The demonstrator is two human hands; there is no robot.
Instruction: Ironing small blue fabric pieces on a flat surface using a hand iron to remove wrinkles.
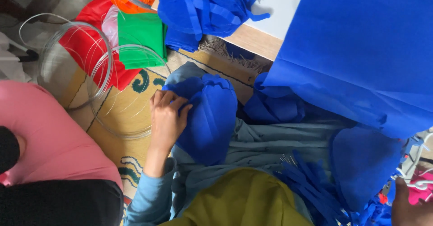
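My left hand [166, 120], in a light blue sleeve, pinches the upper left edge of a rounded blue fabric piece [212, 117] with a scalloped top. The piece lies on grey-blue cloth [270, 140] over my lap. Only part of my right hand [410, 210] shows at the bottom right corner, beside a pink object [421, 192] and a small metal tool [412, 151]; I cannot see what it holds. Blue fringed strips [311, 185] and another rounded blue piece [361, 163] lie between the two hands.
A large blue sheet [361, 50] hangs from a white table [279, 5] at the right. A heap of cut blue fabric [203, 9], green fabric [140, 39], red fabric [90, 36] and wire coils [108, 72] lie on a patterned rug [131, 149]. Another person in pink [49, 136] sits at the left.
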